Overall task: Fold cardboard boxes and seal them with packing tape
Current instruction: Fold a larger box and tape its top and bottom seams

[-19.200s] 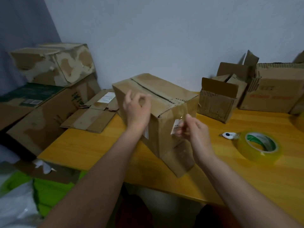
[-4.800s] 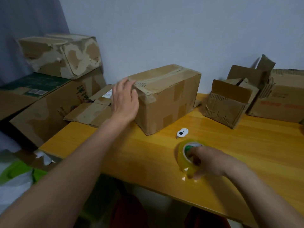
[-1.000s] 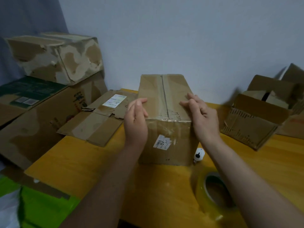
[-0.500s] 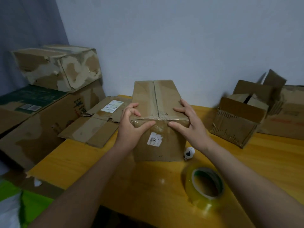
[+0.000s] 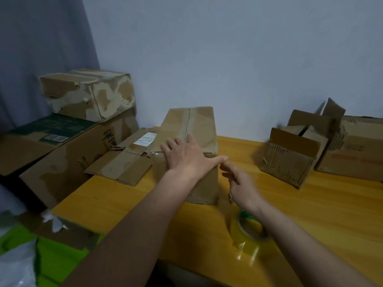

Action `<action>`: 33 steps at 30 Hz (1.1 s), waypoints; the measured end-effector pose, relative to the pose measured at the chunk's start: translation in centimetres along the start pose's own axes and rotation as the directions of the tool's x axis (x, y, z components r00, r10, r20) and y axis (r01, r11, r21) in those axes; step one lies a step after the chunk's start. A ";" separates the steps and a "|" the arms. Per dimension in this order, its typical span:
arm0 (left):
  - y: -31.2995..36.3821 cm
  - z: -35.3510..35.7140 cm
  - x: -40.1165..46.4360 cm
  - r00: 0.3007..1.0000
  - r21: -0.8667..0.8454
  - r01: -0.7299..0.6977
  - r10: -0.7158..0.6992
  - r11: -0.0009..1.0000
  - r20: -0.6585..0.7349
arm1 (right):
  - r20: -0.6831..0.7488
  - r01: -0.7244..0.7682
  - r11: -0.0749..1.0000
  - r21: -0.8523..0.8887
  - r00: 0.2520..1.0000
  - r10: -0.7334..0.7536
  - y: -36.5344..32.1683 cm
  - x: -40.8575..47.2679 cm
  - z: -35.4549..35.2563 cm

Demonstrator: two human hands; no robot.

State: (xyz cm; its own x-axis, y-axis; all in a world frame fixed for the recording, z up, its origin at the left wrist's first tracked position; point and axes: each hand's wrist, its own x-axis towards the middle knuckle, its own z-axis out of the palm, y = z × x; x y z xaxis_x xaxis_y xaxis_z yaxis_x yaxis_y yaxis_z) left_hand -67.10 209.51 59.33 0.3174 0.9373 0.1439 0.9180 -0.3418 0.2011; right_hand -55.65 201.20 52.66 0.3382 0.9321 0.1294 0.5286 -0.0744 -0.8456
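A closed brown cardboard box (image 5: 192, 125) stands on the wooden table (image 5: 310, 204), its top seam running away from me. My left hand (image 5: 186, 156) lies flat over the box's near top edge, fingers spread and thumb stretched to the right corner. My right hand (image 5: 240, 183) hovers just right of the box's front face with fingers loosely extended, holding nothing. A roll of clear yellowish packing tape (image 5: 246, 235) lies on the table under my right wrist, partly hidden by the forearm.
A flattened cardboard sheet with a white label (image 5: 128, 158) lies left of the box. Large worn boxes (image 5: 87, 94) are stacked at far left. Open boxes (image 5: 290, 154) stand at the right rear. Green material (image 5: 51, 255) lies below the table's near-left corner.
My left hand has slid up and right to lie flat across the box's near edge. My right hand has left the box and dropped beside its front face. The small white cutter is hidden.
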 end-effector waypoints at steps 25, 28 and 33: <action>-11.6 1.0 -5.2 0.990 -0.824 0.065 -0.140 0.563 -0.018 | -0.067 0.193 0.980 0.037 0.979 -0.191 -8.1 2.8 -0.6; -11.6 2.5 -5.9 0.995 -0.808 0.066 -0.100 0.585 0.009 | -0.069 0.252 0.965 -0.078 0.964 -0.258 -8.4 3.3 -0.4; -12.0 1.0 -5.3 0.983 -0.445 0.023 -0.101 0.895 -0.153 | -0.035 0.375 0.916 -0.141 0.923 -0.383 -9.6 2.8 1.2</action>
State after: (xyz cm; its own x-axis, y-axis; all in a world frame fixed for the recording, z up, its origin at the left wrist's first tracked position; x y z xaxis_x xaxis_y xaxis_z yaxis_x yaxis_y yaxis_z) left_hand -79.59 208.76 55.13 0.1826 0.9455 0.2696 0.7237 -0.3149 0.6141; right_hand -60.74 204.94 60.49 0.1368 0.8764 0.4617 0.7210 0.2315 -0.6531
